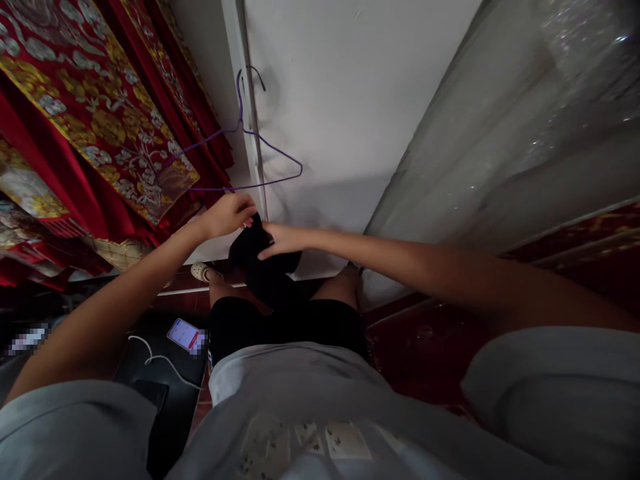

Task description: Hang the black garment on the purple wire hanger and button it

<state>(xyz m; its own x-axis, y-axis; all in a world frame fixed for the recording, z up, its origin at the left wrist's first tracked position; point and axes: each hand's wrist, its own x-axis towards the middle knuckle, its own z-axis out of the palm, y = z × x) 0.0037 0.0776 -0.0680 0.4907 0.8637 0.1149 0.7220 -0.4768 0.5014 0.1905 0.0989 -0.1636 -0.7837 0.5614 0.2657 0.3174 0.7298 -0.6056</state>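
Note:
A piece of black cloth [267, 270], perhaps a garment, hangs down in front of my thighs. My left hand [234, 215] pinches its upper edge from the left, fingers closed and pointing down. On the right side, my right hand [277, 239] grips the same cloth, with the thumb lying across its front. The exact kind of garment cannot be made out, since it is bunched and dark. Just above my hands, an empty purple wire hanger [273, 181] hangs by a white door edge, its left end overlapping the red fabric.
Red embroidered draperies [125, 127] hang at the left. A plastic-covered grey surface [465, 147] slopes along the right. Lower left, a lit phone [187, 335] and a white cable [165, 358] lie on a black surface [175, 413]. A white panel [340, 100] stands ahead.

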